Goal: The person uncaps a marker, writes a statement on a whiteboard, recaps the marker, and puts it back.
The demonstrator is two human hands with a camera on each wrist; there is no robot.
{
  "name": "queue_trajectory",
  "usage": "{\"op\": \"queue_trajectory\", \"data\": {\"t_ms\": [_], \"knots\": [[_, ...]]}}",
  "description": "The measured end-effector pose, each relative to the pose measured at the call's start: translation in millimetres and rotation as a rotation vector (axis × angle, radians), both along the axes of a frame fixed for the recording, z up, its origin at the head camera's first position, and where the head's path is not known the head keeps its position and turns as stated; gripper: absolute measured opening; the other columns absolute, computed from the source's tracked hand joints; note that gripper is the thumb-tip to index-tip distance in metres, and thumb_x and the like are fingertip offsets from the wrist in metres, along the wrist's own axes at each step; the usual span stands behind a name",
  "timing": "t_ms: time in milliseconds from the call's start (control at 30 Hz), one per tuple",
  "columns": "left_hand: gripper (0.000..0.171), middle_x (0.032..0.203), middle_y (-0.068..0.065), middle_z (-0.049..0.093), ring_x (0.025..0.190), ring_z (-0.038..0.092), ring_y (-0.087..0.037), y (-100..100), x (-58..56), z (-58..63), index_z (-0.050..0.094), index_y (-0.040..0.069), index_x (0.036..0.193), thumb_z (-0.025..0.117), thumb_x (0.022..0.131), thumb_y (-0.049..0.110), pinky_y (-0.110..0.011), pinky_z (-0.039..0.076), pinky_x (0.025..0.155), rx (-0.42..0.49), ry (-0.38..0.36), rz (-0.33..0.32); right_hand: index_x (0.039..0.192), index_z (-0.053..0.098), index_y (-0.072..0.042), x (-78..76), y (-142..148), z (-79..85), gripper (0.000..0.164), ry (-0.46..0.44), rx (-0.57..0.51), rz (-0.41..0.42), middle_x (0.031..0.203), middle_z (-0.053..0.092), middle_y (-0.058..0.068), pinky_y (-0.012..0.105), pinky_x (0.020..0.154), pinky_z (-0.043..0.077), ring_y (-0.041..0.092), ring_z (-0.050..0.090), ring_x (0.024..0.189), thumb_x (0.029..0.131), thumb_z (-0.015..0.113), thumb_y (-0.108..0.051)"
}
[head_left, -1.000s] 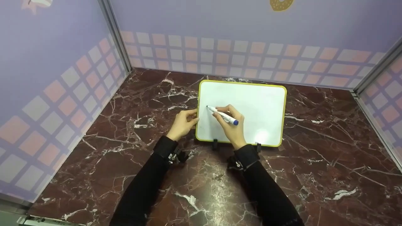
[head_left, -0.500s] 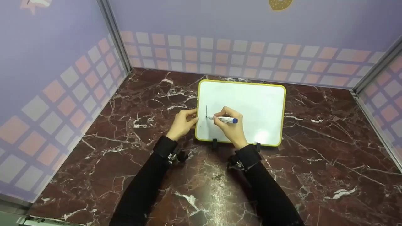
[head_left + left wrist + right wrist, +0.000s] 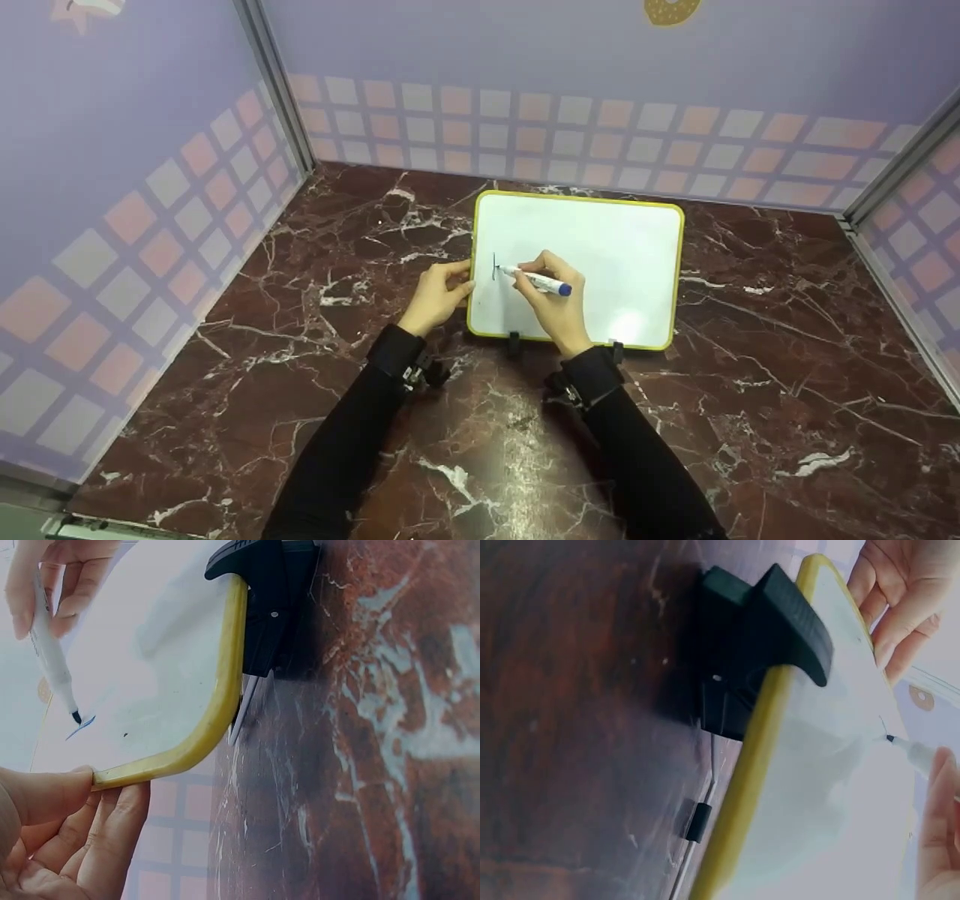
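On the left, we see the left hand [image 3: 435, 298], with its thumb [image 3: 56, 795] on the front and its other fingers behind, clamped on the yellow rim [image 3: 195, 739] of the white board [image 3: 615, 240]. If that hand pulls or lets go, we think the board could wobble and spoil the drawing. The board stands tilted on the table [image 3: 300, 420], between the table's left and right edges, with the back edge behind it.

Just right of the thumb and a bit higher is a thin dark line [image 3: 494, 264]. The pen [image 3: 547, 283] has its tip right by it, but we can't be sure they touch. If the ink is wet, a rubbing hand could smear it. The left clip [image 3: 514, 345] grabs the board's bottom edge; pushing too hard might tip the board back.

Next, the right hand [image 3: 559, 300] has its fingers together, pinching the white part of the pen. The tip pokes out to their left and the blue end [image 3: 565, 289] to their right. If the pinch is loose, we think the pen could slip and go crooked. Lower down and farther right is the right clip [image 3: 617, 352].
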State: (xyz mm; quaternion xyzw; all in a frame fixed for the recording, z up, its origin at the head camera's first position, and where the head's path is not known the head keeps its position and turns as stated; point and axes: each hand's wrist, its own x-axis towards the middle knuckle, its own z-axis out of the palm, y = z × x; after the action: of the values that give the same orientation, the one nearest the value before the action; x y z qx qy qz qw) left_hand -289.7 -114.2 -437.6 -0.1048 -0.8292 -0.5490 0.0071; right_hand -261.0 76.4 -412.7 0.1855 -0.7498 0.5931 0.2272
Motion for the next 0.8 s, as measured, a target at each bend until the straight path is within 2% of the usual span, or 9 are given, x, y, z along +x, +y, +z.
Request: {"op": "queue_trajectory", "data": {"t_ms": [167,233,500,667,800], "knots": [[0.043,0.120,-0.027,0.066,0.104,0.070,-0.037,-1.1,-0.2,-0.5,0.052,-0.007,0.139,0.059,0.097,-0.001,-0.037,0.064,0.080,0.003,-0.011,0.011,0.078,0.059,0.010,3.0,1.1,6.0,0.011,0.033,-0.004,-0.037,0.087,0.071,0.024,0.012,0.056,0.049,0.020,0.069,0.065,0.086,0.066,0.011],[0.043,0.120,-0.027,0.066,0.104,0.070,-0.037,-1.4,0.1,-0.6,0.051,-0.007,0.139,0.058,0.097,-0.002,-0.035,0.064,0.080,0.008,-0.017,0.014,0.078,0.059,0.010,2.6,1.9,5.9,0.011,0.040,-0.006,-0.043,0.087,0.071,0.024,0.012,0.056,0.049,0.018,0.069,0.065,0.087,0.066,0.011],[0.044,0.120,-0.027,0.066,0.104,0.070,-0.037,0.1,0.9,0.0,0.051,-0.007,0.139,0.059,0.097,-0.001,-0.039,0.064,0.081,0.013,-0.016,0.018,0.085,0.061,0.012,0.7,4.0,5.6,0.009,0.044,-0.048,-0.031,0.094,0.072,0.026,0.013,0.067,0.057,0.037,0.073,0.077,0.089,0.067,0.007],[0.043,0.119,-0.028,0.066,0.104,0.070,-0.038,0.3,-0.1,-1.0,0.052,-0.008,0.138,0.059,0.097,-0.002,-0.040,0.064,0.081,0.009,-0.003,0.015,0.088,0.062,0.012,0.0,3.8,4.7,0.008,0.026,-0.051,-0.025,0.097,0.071,0.028,0.012,0.069,0.057,0.039,0.073,0.081,0.089,0.067,0.006],[0.043,0.121,-0.027,0.066,0.105,0.070,-0.037,0.4,0.0,-0.6,0.051,-0.007,0.139,0.058,0.097,-0.001,-0.041,0.063,0.083,0.009,-0.015,0.006,0.084,0.062,0.012,1.2,5.6,4.4,0.007,0.022,-0.055,-0.014,0.095,0.071,0.029,0.013,0.066,0.057,0.038,0.072,0.077,0.088,0.067,0.009]]}}
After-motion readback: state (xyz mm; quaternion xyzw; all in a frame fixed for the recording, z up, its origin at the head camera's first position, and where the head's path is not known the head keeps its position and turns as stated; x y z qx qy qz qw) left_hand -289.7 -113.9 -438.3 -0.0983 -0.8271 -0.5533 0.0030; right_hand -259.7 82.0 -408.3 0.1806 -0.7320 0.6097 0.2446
